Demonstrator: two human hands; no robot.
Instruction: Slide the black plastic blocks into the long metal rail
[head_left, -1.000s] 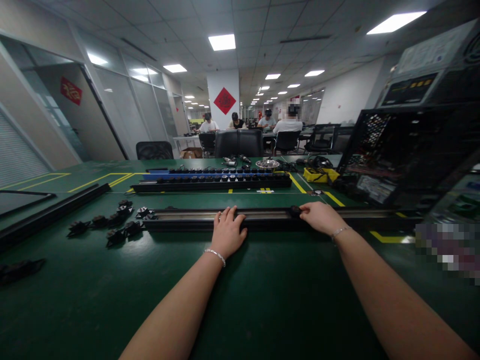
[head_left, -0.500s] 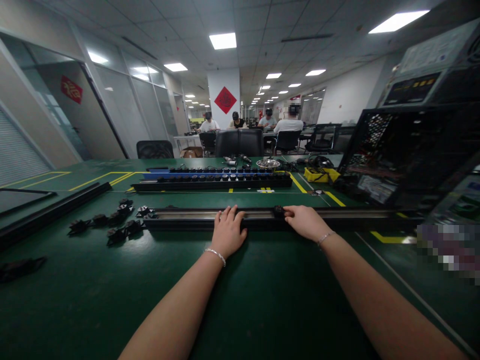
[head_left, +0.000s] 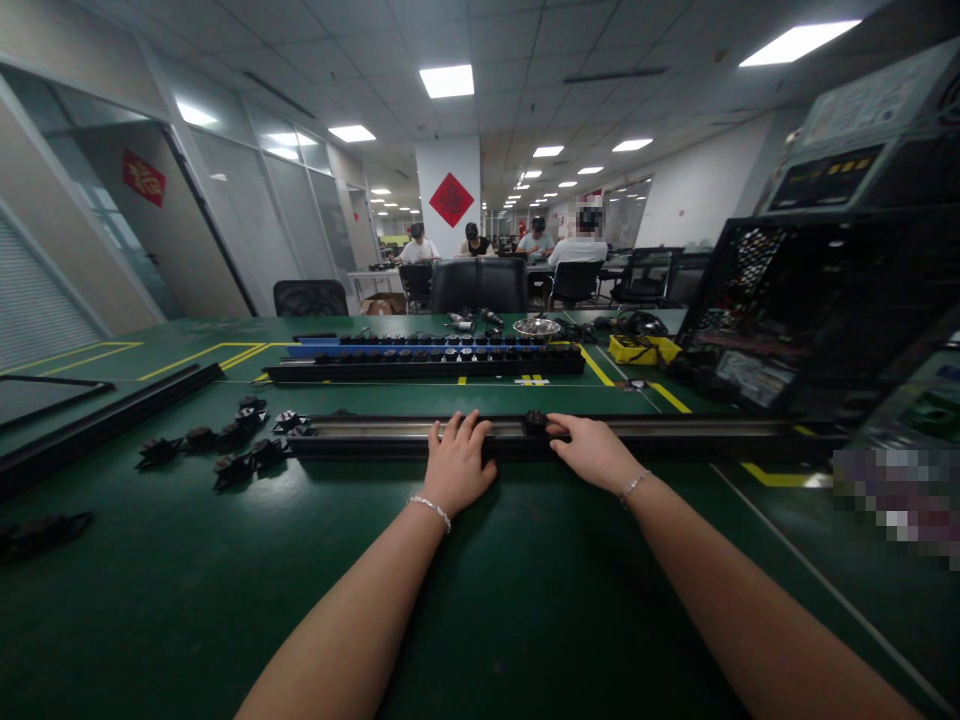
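A long black track rail (head_left: 375, 445) with a pale metal groove lies crosswise on the green table. My left hand (head_left: 459, 462) rests across the middle of it, fingers spread over the groove and thumb at the near side. To its right, a small round black fitting (head_left: 535, 422) sits on the groove. The fingertips of my right hand (head_left: 594, 452) are closed together against that fitting's right side; their exact grip is partly hidden. Several loose black fittings (head_left: 232, 468) lie around the rail's left end.
Behind are a rail filled with fittings (head_left: 420, 370) and a blue strip (head_left: 315, 351). A metal dish (head_left: 536, 327) and yellow tray (head_left: 643, 349) stand farther back. An open computer case (head_left: 795, 300) rises at right; another black rail (head_left: 112, 425) lies left. People sit beyond.
My right hand has slid left along the rail, and the small black fitting has moved left with it, closer to my left hand. The left hand has stayed nearly still.
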